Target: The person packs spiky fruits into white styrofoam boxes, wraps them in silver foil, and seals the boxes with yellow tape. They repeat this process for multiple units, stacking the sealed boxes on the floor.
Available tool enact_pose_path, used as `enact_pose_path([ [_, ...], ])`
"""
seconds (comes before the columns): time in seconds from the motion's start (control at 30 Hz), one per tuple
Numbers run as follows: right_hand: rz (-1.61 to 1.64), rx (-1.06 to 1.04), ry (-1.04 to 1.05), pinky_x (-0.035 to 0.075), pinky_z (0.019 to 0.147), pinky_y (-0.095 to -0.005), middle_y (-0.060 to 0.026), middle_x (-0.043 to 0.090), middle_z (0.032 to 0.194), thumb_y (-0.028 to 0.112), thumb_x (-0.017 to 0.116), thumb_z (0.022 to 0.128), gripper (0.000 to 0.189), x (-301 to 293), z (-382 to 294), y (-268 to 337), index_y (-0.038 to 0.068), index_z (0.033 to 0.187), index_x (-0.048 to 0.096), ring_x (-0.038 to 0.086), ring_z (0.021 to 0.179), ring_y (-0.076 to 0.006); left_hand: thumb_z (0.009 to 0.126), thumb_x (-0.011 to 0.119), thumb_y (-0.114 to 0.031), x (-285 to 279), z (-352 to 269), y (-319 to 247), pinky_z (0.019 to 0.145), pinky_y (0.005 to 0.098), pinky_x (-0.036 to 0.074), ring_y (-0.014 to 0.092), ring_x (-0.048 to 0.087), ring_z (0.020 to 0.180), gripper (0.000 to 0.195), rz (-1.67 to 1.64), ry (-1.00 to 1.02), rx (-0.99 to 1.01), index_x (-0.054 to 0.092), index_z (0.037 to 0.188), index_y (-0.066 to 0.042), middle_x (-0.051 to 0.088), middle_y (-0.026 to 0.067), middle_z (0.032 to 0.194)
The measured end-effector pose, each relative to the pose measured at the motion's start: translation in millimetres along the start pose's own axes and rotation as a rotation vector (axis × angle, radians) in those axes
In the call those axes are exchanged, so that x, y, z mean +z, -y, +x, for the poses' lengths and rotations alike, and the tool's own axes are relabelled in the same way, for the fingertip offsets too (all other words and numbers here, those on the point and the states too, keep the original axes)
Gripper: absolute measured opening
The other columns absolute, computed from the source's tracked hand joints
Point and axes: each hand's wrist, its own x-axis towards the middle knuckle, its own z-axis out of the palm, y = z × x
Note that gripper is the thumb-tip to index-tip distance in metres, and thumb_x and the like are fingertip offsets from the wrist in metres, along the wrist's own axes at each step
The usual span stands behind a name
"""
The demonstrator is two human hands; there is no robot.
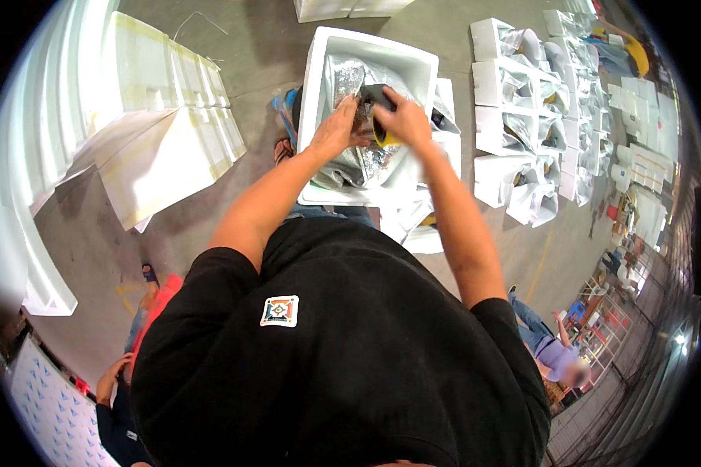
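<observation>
A white foam box (311, 117) stands right in front of me, with a silver foil liner bag (350, 73) inside it. My right hand (408, 121) is gripping a dark tool with a yellow ring (381, 133), which looks like a tape dispenser with its roll. It is held over the middle of the foil. My left hand (337, 129) rests on the foil just left of the tool, thumb and fingers apart. Between the hands lies a shiny brownish strip, partly hidden by the fingers.
Rows of foil-lined foam boxes (486, 122) stand to the right. More lined boxes (426, 233) sit close beside mine. On the left are stacked closed foam boxes (146, 169). One person (555, 350) is at lower right, another (117, 403) at lower left, a third (634, 58) at upper right.
</observation>
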Motion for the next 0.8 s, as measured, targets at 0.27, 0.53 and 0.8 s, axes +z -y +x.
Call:
enact_pose_path([
  [0.27, -0.102, 0.150, 0.446, 0.054, 0.082, -0.0486, -0.0265, 0.071, 0.098, 0.041, 0.068, 0.082, 0.055, -1.0, -145.2, -41.9, 0.013, 0.129, 0.068, 0.069, 0.091, -0.0431, 0.077, 0.085, -0.032, -1.7, -13.7, 25.3, 0.117, 0.0452, 0.036, 0.042, 0.033, 0.146, 0.099, 0.071, -0.049, 0.110, 0.029, 0.155, -0.008, 0.032, 0.0245, 0.158],
  [0.53, -0.371, -0.264, 1.004, 0.054, 0.090, -0.0422, -0.0151, 0.073, 0.110, 0.046, 0.074, 0.074, 0.053, 4.7, -51.2, -48.7, 0.018, 0.118, 0.073, 0.070, 0.100, -0.0348, 0.070, 0.087, -0.046, -0.1, -7.9, 28.9, 0.104, 0.0537, 0.044, 0.042, 0.026, 0.149, 0.110, 0.289, 0.140, 0.097, 0.027, 0.159, -0.022, 0.020, 0.0216, 0.164],
  [0.8, -0.816, -0.325, 1.294, 0.052, 0.096, -0.0413, -0.0153, 0.073, 0.114, 0.051, 0.075, 0.076, 0.062, 24.4, -27.2, 0.3, 0.017, 0.127, 0.070, 0.069, 0.106, -0.0341, 0.071, 0.087, -0.046, 7.1, -6.8, 15.4, 0.102, 0.0597, 0.041, 0.038, 0.020, 0.152, 0.117, 0.346, 0.205, 0.024, 0.015, 0.162, -0.028, 0.014, 0.0153, 0.167],
])
